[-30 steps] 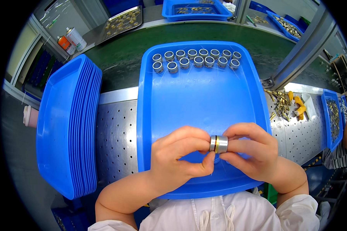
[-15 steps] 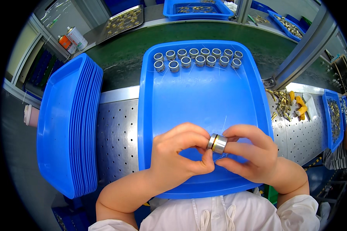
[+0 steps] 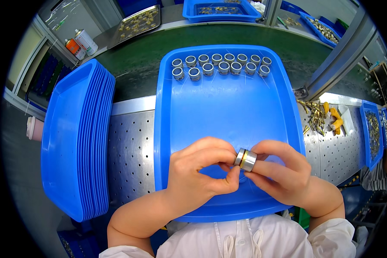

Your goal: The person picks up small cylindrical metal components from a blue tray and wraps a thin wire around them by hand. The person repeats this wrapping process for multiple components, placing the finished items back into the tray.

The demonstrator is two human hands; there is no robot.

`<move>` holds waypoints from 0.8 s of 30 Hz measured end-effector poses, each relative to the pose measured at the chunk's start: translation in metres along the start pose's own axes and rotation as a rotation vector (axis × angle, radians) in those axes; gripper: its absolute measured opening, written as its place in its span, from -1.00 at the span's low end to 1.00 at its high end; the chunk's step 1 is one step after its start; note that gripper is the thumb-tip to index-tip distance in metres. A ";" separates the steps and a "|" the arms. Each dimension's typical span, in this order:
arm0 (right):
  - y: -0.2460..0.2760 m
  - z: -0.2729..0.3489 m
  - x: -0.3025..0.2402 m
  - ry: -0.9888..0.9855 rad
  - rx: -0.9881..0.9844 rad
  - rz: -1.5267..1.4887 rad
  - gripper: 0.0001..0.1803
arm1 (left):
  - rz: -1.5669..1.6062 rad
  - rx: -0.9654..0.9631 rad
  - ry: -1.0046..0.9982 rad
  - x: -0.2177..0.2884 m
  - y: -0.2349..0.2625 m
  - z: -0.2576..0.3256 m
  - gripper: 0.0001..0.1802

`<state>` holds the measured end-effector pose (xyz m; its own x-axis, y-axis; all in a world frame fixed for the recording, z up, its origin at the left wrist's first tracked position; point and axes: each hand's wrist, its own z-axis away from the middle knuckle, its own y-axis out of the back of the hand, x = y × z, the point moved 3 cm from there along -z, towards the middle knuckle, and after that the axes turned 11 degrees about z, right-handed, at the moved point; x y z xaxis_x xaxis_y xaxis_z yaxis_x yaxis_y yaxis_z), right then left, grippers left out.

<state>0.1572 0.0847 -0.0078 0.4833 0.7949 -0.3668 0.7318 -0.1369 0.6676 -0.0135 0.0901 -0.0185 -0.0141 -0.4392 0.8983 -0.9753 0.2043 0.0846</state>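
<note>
A short metal cylinder (image 3: 246,160) sits in the grip of two bare hands, pinched at its left end by the thumb and fingers of the left hand (image 3: 195,170) and at its right end by those of the right hand (image 3: 286,170). Its long axis runs from hand to hand, the right end dipping slightly toward the person; dark and gold bands circle it between the two holds. Neither hand is nearer: both touch the piece, the left from one side, the right from the other. It is held over the near half of a large blue tray (image 3: 228,116), whose far end carries two rows of open-topped metal rings (image 3: 194,76). Beyond, a stack of blue trays (image 3: 96,146) leans to the left, while brass-coloured pieces (image 3: 316,117) lie heaped on the perforated bench (image 3: 131,150) to the right.
</note>
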 end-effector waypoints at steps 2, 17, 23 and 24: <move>0.000 -0.001 0.000 0.027 -0.012 0.021 -0.72 | -0.026 -0.005 -0.017 0.000 0.000 0.000 -0.80; 0.001 -0.002 0.001 -0.114 -0.035 -0.083 -0.73 | -0.222 -0.016 -0.156 0.007 0.000 0.000 -0.74; 0.000 -0.001 0.000 -0.001 -0.005 0.002 -0.73 | -0.027 0.010 -0.027 -0.001 -0.001 0.000 -0.77; 0.000 -0.001 0.000 0.015 -0.009 0.027 -0.73 | -0.010 0.007 -0.014 -0.002 -0.001 0.000 -0.77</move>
<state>0.1571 0.0850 -0.0070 0.4955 0.7996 -0.3393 0.7143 -0.1529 0.6829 -0.0129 0.0911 -0.0201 -0.0069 -0.4531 0.8914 -0.9768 0.1937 0.0909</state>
